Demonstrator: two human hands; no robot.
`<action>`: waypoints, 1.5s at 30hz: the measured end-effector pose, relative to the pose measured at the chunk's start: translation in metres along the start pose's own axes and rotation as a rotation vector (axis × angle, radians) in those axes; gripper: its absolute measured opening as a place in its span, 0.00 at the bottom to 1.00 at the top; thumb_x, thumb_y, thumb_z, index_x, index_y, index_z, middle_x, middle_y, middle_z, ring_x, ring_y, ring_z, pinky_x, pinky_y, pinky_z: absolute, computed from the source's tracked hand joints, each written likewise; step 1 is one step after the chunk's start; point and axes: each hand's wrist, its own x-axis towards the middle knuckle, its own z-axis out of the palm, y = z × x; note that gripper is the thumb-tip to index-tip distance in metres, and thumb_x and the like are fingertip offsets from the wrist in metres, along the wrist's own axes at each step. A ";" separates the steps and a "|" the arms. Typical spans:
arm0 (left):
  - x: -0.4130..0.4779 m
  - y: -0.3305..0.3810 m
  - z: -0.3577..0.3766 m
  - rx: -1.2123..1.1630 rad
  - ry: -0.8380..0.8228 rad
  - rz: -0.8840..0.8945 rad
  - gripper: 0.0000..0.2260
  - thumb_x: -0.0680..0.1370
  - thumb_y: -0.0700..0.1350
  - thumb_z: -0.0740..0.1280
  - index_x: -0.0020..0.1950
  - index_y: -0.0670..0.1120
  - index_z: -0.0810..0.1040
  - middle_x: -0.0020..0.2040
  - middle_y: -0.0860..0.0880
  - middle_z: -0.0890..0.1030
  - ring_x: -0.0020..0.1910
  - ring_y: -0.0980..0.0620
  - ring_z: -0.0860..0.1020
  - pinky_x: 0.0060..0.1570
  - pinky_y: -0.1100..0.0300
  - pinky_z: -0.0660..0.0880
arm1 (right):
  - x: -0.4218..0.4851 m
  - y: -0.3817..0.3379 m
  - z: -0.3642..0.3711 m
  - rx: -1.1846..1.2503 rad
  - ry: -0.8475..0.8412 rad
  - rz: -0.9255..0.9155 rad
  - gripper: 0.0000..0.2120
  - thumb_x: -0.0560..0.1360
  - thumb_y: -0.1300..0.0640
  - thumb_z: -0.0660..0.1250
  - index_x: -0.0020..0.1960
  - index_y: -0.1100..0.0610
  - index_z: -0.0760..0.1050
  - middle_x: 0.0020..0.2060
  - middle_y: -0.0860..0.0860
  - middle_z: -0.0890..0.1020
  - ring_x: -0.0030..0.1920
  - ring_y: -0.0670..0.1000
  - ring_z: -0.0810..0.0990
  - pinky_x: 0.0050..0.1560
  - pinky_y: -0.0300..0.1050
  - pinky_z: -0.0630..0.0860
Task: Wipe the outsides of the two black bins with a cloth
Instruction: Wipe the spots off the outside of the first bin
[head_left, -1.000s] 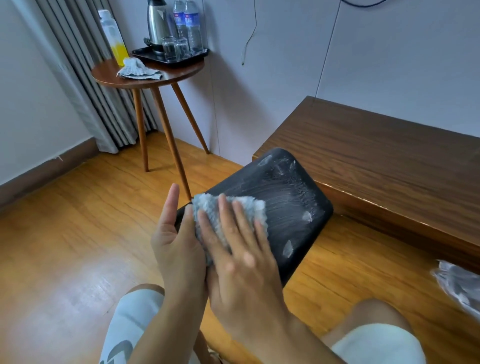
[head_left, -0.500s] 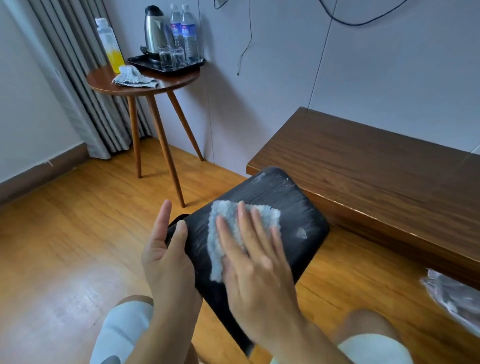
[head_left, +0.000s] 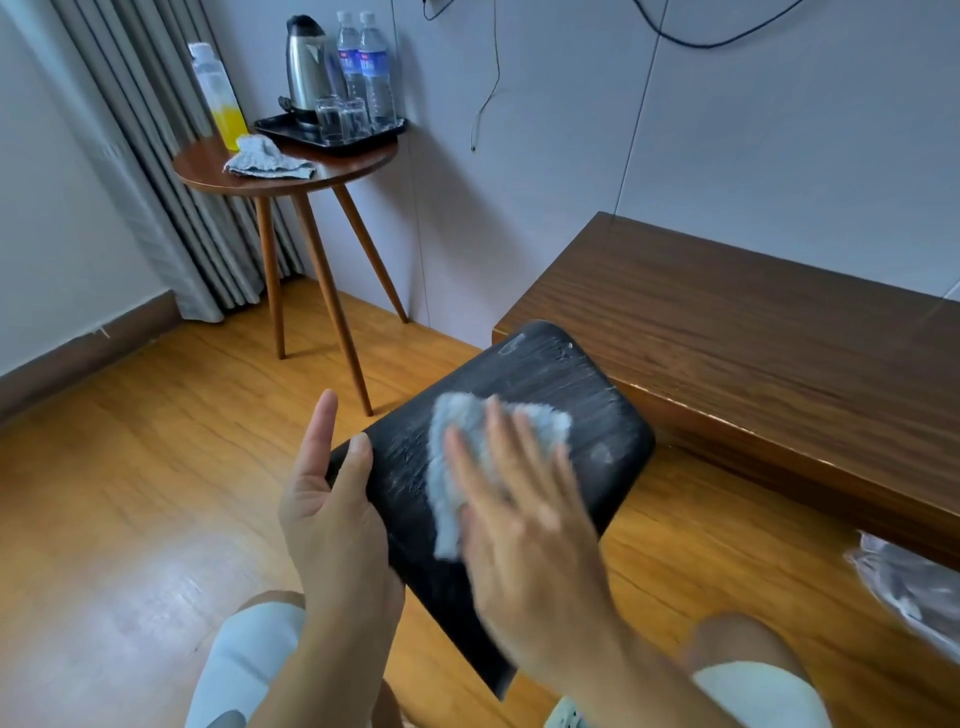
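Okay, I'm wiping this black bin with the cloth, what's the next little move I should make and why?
Probably sweep the cloth on toward the bin's far end. The right hand presses the cloth flat mid-surface, while pale streaks and smudges show beyond it near the far corners. The left hand steadies the near edge, so keep that hold.

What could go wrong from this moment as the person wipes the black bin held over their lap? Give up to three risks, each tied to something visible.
1. The left hand steadies the bin only at one edge with fairly straight fingers; the push of wiping might make it slip to the floor.
2. The right hand presses the cloth with flat fingers, so the cloth could bunch or slide out.
3. White smears near the bin's far corner could be missed.
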 end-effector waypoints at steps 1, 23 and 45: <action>0.000 -0.001 -0.001 -0.008 -0.006 -0.006 0.18 0.83 0.40 0.66 0.69 0.58 0.79 0.44 0.48 0.77 0.43 0.50 0.76 0.56 0.47 0.78 | -0.011 -0.008 0.004 -0.015 -0.004 -0.066 0.27 0.84 0.46 0.48 0.83 0.43 0.50 0.83 0.50 0.49 0.83 0.52 0.43 0.80 0.59 0.49; -0.006 0.005 -0.004 0.066 -0.030 0.022 0.19 0.82 0.40 0.67 0.70 0.58 0.78 0.39 0.57 0.78 0.41 0.59 0.78 0.55 0.53 0.78 | 0.045 0.044 -0.020 -0.078 0.018 0.131 0.29 0.82 0.40 0.39 0.82 0.41 0.45 0.83 0.48 0.44 0.82 0.52 0.41 0.81 0.62 0.51; 0.004 0.020 0.003 -0.007 -0.002 0.018 0.18 0.82 0.41 0.67 0.69 0.59 0.79 0.42 0.53 0.74 0.42 0.54 0.74 0.52 0.55 0.76 | 0.001 0.004 -0.009 -0.048 0.127 -0.024 0.27 0.84 0.46 0.51 0.82 0.46 0.56 0.83 0.51 0.53 0.83 0.54 0.49 0.80 0.62 0.50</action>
